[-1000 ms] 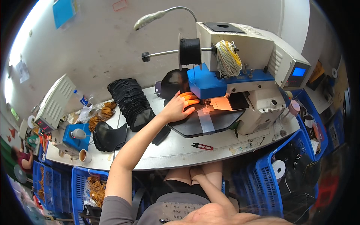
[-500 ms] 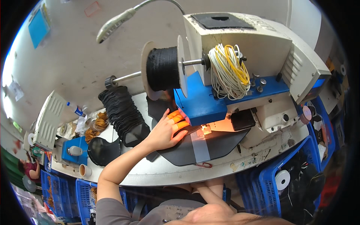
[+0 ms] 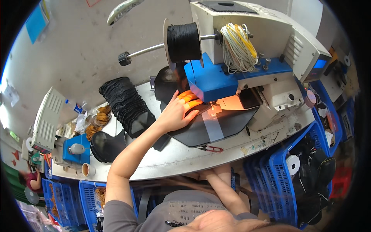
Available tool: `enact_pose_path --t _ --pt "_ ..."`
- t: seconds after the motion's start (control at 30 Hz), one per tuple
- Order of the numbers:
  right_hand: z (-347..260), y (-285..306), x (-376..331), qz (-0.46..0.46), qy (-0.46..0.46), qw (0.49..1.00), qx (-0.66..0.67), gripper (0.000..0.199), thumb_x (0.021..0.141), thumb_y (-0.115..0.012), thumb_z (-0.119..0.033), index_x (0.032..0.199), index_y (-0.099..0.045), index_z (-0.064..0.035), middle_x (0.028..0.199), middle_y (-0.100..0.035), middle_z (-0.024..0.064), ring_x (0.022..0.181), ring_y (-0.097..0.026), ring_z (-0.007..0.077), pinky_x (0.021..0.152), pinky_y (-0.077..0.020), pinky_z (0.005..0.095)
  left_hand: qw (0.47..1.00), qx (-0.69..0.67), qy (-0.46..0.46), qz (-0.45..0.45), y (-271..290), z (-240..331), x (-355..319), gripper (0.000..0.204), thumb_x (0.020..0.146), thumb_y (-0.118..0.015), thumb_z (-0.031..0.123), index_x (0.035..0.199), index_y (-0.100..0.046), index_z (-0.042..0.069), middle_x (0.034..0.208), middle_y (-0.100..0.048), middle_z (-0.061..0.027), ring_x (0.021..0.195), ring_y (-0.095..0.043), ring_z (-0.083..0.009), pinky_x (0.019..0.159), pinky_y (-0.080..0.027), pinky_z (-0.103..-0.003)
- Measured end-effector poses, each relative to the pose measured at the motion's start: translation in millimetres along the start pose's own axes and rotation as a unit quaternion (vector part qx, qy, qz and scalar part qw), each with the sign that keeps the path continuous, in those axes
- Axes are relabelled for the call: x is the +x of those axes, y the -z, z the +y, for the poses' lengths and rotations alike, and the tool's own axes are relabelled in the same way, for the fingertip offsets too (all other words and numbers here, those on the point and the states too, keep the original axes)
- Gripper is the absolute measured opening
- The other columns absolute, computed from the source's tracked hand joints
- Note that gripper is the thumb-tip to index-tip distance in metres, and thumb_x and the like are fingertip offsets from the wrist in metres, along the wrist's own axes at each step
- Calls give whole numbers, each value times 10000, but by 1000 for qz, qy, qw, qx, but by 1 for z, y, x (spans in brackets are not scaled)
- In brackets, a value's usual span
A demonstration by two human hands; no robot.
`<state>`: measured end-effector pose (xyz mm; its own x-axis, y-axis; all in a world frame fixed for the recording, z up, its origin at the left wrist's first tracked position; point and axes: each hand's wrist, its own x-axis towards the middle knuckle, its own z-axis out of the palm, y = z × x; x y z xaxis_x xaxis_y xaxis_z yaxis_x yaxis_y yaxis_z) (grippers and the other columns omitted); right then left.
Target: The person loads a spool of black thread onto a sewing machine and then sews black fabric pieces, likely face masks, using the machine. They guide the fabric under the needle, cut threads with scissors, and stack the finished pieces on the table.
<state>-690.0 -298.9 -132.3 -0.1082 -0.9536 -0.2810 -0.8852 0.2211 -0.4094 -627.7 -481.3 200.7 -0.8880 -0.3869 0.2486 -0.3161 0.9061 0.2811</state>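
My left hand (image 3: 178, 112), with orange finger covers on some fingers, lies palm down with its fingers spread. It rests at the left of the lit needle area, over a dark plate (image 3: 189, 131) and a flat black piece beside the machine head. The blue head (image 3: 212, 87) of the sewing machine overhangs the fingertips and hides part of the work there. A black cord runs down to it from a large spool (image 3: 183, 42). My right forearm (image 3: 222, 189) reaches toward the table's front edge; the right hand's fingers are hidden there.
Left of my arm are a fanned stack of black pieces (image 3: 127, 106), curved black pieces (image 3: 108, 146) and a paper cup (image 3: 88, 169). Red-handled snips (image 3: 211, 149) lie near the front edge. Blue crates (image 3: 280, 181) stand at the right. A second machine (image 3: 76, 149) is at the left.
The view has shifted, so the machine sits higher in the picture. My left hand remains spread beside the needle area. Nothing has visibly been taken up or let go.
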Motion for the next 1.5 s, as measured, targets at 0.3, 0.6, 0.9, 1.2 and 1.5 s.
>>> enact_pose_path --t 0.3,0.6,0.9,1.2,1.5 --pt "3 1 -6 -2 7 1000 -7 478 894 -516 -188 1356 -502 -65 1394 -488 182 1298 -456 320 1093 -355 413 1000 0 -5 9 2 3 -3 372 909 -584 283 1199 -601 49 1318 -535 -165 1287 -440 -336 1152 -161 -557" --pt "11 22 -52 -74 28 996 45 460 917 -490 -187 1358 -501 -57 1392 -492 182 1287 -470 323 1086 -362 417 1000 -11 -4 2 -1 0 -3 395 904 -599 277 1221 -586 41 1316 -535 -172 1285 -446 -329 1156 -151 -553" --pt "-34 202 -113 309 124 934 130 253 794 -671 -108 1030 -671 -16 1147 -620 133 1094 -556 317 916 -459 390 998 -27 -21 45 -2 1 -6 318 897 -604 266 1140 -600 61 1189 -595 -152 1273 -461 -309 1146 -179 -559" --pt "-14 142 -44 299 130 945 -10 348 698 -636 -45 1046 -628 -51 1056 -557 148 1053 -546 339 840 -480 420 998 -25 -42 46 -10 -2 -2 289 900 -592 246 1110 -624 50 1207 -595 -144 1277 -463 -308 1139 -214 -556" --pt "-21 236 -121 179 156 924 299 276 820 -563 21 1074 -667 -12 882 -674 130 670 -622 228 667 -516 314 997 -24 -47 56 -8 -5 -5 252 869 -621 199 1072 -664 56 1213 -604 -154 1231 -497 -323 1135 -237 -543"
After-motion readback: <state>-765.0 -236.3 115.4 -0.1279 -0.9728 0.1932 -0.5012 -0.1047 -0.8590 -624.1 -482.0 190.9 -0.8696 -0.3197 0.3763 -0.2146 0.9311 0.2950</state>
